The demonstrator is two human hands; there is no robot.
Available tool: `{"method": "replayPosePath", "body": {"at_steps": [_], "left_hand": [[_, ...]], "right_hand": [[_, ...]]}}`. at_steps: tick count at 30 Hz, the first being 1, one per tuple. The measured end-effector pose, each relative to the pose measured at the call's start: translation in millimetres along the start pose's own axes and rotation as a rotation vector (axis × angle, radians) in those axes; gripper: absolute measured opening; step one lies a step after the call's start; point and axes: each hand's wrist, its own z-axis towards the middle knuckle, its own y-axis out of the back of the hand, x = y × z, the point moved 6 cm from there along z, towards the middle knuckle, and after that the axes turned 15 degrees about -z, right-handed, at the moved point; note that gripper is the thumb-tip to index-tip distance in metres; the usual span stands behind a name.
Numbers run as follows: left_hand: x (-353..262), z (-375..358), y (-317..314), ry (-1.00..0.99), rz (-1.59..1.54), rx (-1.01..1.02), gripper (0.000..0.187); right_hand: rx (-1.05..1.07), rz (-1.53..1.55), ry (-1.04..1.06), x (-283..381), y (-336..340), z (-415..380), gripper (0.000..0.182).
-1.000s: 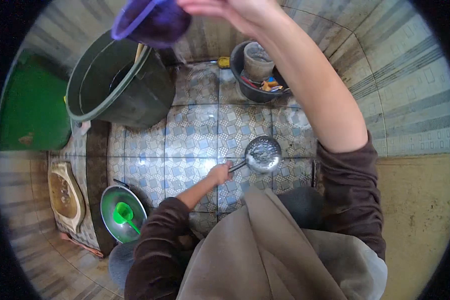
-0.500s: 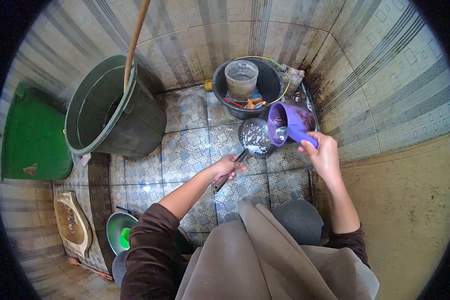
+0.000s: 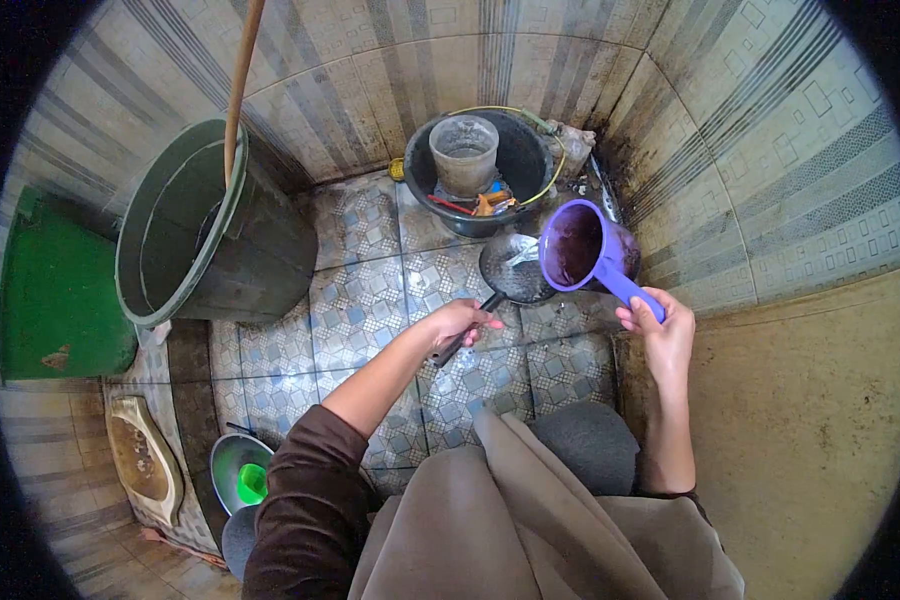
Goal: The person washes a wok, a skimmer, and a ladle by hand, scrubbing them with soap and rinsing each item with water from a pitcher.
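Note:
My left hand is wrapped round the handle of a dark frying pan, which is held low over the tiled floor. My right hand grips the handle of a purple dipper, tipped to the left beside the pan. Water runs from the dipper's rim into the pan. Just behind the pan stands a black basin holding a grey plastic container and some small orange and red items.
A large dark green bin with a wooden pole stands at the left. Farther left are a green tub and a squat toilet. A metal bowl with a green item lies at lower left. Tiled walls enclose the floor.
Clear water now pours from the dipper into the pan, and the white foam in the pan has mostly gone. My right hand has shifted slightly right and down. The view has shifted a little.

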Motion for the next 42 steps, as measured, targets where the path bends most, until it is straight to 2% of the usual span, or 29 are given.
{"method": "replayPosePath", "body": {"at_steps": [2,4,8,14,16,22,25,26,28,29,31,36,42], "left_hand": [[0.6,-3.6,3.9,0.003,0.011,-0.017,0.016],[0.1,-5.9,4.1,0.006,0.021,-0.032,0.016],[-5.1,-8.2,2.2,-0.032,0.023,-0.062,0.016],[-7.7,-14.7,-1.3,-0.084,0.064,-0.071,0.017],[-5.4,-18.2,0.0,-0.082,0.073,-0.064,0.018],[8.9,-23.7,15.2,-0.073,0.114,-0.101,0.023],[14.4,-23.7,22.5,-0.255,0.638,-0.229,0.037],[22.6,-23.7,24.5,-0.255,0.638,-0.228,0.037],[11.6,-42.1,1.1,-0.646,1.187,-0.280,0.044],[17.6,-42.4,2.8,-0.512,1.193,-0.360,0.047],[20.6,-46.4,-4.0,-0.509,1.242,-0.380,0.048],[26.0,-46.6,-4.7,-0.561,1.408,-0.394,0.054],[30.4,-53.1,3.2,-0.554,1.510,-0.431,0.060]], "right_hand": [[-0.006,-0.042,0.018,1.5,1.6,-3.3,0.020],[0.013,-0.228,0.063,4.7,0.3,-6.6,0.017],[0.012,-0.317,0.096,6.9,-3.0,-13.0,0.015],[0.023,-0.239,-0.018,-13.9,-2.0,-10.4,0.016],[0.023,-0.102,-0.127,-29.7,2.6,-8.9,0.017],[-0.047,0.040,-0.112,-31.3,21.4,-8.6,0.019],[-0.065,-0.038,-0.070,-14.2,29.5,-14.9,0.018],[-0.065,-0.039,-0.070,-8.9,29.5,-18.5,0.018],[-0.038,-0.207,0.037,6.4,26.4,-24.8,0.015],[-0.038,-0.207,0.037,11.2,24.2,-27.7,0.015],[-0.022,-0.300,0.079,21.3,17.3,-32.9,0.013],[-0.011,-0.272,0.115,9.1,-4.7,-26.5,0.013],[-0.034,-0.037,-0.018,-12.0,-2.9,-10.8,0.018]]}}
